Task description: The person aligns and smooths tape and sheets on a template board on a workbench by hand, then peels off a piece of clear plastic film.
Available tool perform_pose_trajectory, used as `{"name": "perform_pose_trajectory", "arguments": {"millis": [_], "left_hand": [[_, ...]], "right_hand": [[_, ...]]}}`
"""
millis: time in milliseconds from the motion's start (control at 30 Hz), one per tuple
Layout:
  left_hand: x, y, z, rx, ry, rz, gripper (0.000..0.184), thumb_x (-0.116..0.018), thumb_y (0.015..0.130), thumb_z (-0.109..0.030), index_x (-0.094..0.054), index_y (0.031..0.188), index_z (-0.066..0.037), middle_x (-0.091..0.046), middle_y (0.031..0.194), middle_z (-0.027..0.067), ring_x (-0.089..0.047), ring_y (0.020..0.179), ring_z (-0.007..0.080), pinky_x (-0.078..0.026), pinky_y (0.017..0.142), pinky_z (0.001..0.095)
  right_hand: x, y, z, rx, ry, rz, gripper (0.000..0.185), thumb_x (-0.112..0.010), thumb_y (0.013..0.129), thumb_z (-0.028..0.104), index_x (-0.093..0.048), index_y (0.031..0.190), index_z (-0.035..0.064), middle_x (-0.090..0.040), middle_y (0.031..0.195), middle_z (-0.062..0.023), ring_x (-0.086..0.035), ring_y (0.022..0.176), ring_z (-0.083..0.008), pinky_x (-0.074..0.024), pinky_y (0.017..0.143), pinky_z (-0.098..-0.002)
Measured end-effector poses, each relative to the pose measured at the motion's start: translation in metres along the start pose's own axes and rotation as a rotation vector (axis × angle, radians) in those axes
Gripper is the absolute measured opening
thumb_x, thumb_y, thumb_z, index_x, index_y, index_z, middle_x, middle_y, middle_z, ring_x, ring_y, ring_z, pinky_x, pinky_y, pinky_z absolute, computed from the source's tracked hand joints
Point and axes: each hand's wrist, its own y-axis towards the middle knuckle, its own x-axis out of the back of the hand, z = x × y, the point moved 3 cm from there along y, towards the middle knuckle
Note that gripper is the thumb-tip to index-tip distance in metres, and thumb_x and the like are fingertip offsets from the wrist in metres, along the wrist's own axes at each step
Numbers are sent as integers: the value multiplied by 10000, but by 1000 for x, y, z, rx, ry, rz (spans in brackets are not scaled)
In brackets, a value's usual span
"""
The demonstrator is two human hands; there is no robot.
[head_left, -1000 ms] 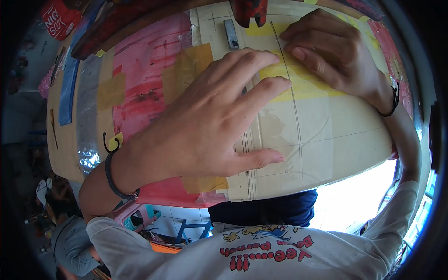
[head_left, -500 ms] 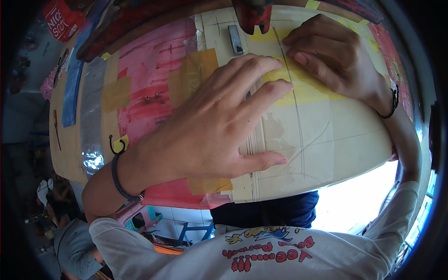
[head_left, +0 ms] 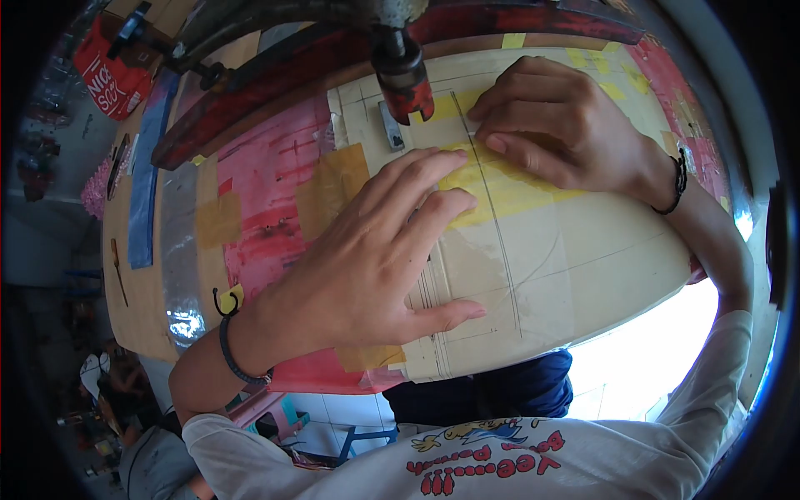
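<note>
My left hand (head_left: 367, 250) lies palm down over the cream panel (head_left: 575, 275), its fingers spread and thumb stretched toward my body. Yellow translucent tape (head_left: 479, 196) runs under its fingertips and on beneath my right hand (head_left: 558, 121). The right hand is curled, its fingers pressed together beside a dark pencil line; anything in them is hidden. A small grey metal block (head_left: 391, 127) rests on the panel beyond the left fingers. Above it hangs a red-tipped clamp foot (head_left: 408, 96), apart from both hands.
A dark red bar (head_left: 250, 96) crosses the far side. Pink film (head_left: 267, 192), brown tape (head_left: 333, 187) and a blue strip (head_left: 150, 183) cover the left of the surface. A thin tool with a wooden handle (head_left: 119, 267) lies at the left edge. Another person (head_left: 158, 462) is at lower left.
The camera view has shifted, so more of the clamp and red bar shows. Both hands keep nearly the same pose and place on the panel.
</note>
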Motion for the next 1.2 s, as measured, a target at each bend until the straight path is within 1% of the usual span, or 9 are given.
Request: {"name": "perform_pose_trajectory", "arguments": {"millis": [267, 367, 467, 700, 967, 1167, 1200], "left_hand": [[0, 0, 0, -5, 2, 3, 799, -899, 742, -389, -501, 1319, -5, -432, 1463, 276, -432, 1358, 466, -382, 1133, 548], [1, 1, -1, -23, 29, 21, 727, -787, 845, -460, -503, 1266, 60, -408, 1423, 297, -422, 1359, 471, -386, 1137, 541], [1, 0, -1, 2, -32, 5, 785, -894, 756, -381, -499, 1315, 2, -422, 1462, 278, -430, 1360, 466, -376, 1138, 543], [1, 0, -1, -1, -52, -1, 770, -878, 783, -380, -489, 1327, 2, -410, 1465, 280, -413, 1379, 463, -367, 1148, 540], [2, 0, -2, 4, -25, 10, 763, -845, 811, -424, -494, 1338, 1, -391, 1479, 280, -395, 1399, 466, -367, 1160, 539], [-1, -3, -1, -25, -11, -34, 743, -815, 823, -431, -517, 1345, 6, -415, 1474, 284, -439, 1363, 488, -401, 1136, 555], [-1, -2, -2, -37, 47, -37, 742, -803, 825, -441, -518, 1358, -9, -422, 1469, 289, -446, 1356, 492, -406, 1132, 560]], "right_hand": [[-1, -1, 0, -13, 19, 1, 135, -724, 881, 103, -733, 967, 1, -742, 1003, -106, -676, 947, -321, -564, 853, -430], [1, 0, 1, -21, 14, 6, 136, -728, 877, 104, -734, 969, 4, -744, 1004, -102, -676, 943, -315, -564, 847, -427], [2, 1, 2, -24, 9, -3, 125, -730, 870, 103, -741, 951, 8, -745, 1006, -94, -677, 940, -303, -564, 839, -420], [2, 1, 3, -15, -3, -22, 82, -730, 854, 92, -761, 872, 18, -748, 1007, -80, -680, 937, -277, -566, 827, -403], [4, 5, 5, -20, 10, -8, 72, -733, 848, 76, -758, 874, 14, -751, 1003, -76, -683, 910, -279, -571, 812, -392], [2, 4, 4, -81, 43, -10, 78, -734, 849, 84, -756, 885, 18, -758, 971, -72, -689, 891, -276, -578, 773, -387], [3, 5, 3, -83, 43, -3, 83, -735, 850, 88, -756, 889, 18, -759, 965, -71, -691, 885, -275, -580, 762, -387]]}}
